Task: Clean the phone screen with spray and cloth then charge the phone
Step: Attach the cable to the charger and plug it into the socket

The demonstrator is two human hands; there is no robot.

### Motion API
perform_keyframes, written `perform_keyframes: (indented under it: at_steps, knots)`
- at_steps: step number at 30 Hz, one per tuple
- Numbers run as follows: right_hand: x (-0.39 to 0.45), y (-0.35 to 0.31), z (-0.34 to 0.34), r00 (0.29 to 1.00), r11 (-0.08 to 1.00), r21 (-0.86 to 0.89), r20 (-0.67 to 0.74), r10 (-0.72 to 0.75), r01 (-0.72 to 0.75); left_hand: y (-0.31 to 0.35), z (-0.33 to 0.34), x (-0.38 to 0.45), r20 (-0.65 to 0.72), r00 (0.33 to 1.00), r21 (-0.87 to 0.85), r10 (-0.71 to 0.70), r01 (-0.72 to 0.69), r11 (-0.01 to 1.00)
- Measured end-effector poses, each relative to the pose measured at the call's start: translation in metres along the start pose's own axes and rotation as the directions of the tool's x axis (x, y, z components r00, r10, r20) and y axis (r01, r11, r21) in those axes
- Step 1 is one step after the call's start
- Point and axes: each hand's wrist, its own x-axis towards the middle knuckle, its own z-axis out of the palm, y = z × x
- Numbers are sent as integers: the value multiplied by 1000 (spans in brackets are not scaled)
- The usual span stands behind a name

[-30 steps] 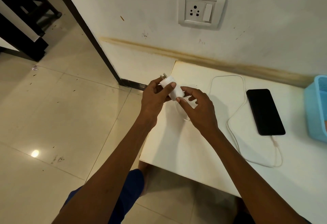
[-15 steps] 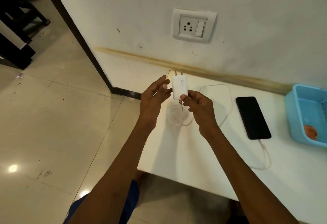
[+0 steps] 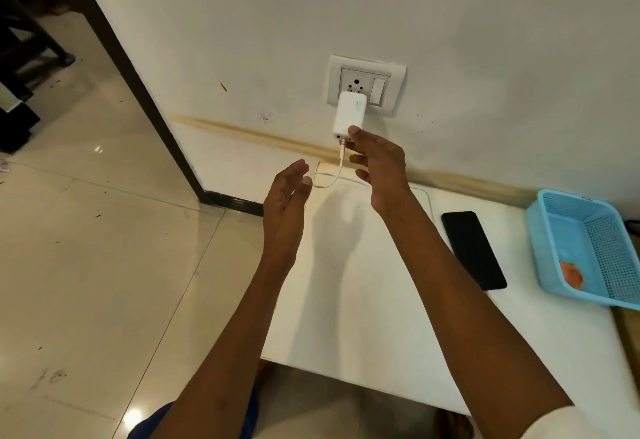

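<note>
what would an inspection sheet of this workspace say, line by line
surface: white table against the wall, beside a tiled floor.
job's things: black phone flat on the table, screen dark; white charger up at the wall socket; how far it is seated cannot be told.
clutter: blue basket at the table's right end, with something orange inside.
grips: right hand touches the charger's lower end with a fingertip; left hand open, holding nothing.
cables: white cable hangs from the charger to the table and passes behind the right arm.
surroundings: dark door frame; brown stain along the wall.
</note>
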Motion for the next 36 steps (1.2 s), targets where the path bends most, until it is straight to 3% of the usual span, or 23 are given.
perform_keyframes:
  at_steps: [21, 36]
  knots:
    - [7, 7, 8, 994, 999, 2, -93, 49, -49, 2, 6, -1, 27, 999, -3, -45, 45, 999]
    - [7, -10, 11, 991, 998, 28, -123, 61, -58, 4, 3, -2, 22, 1000, -46, 10, -9, 999]
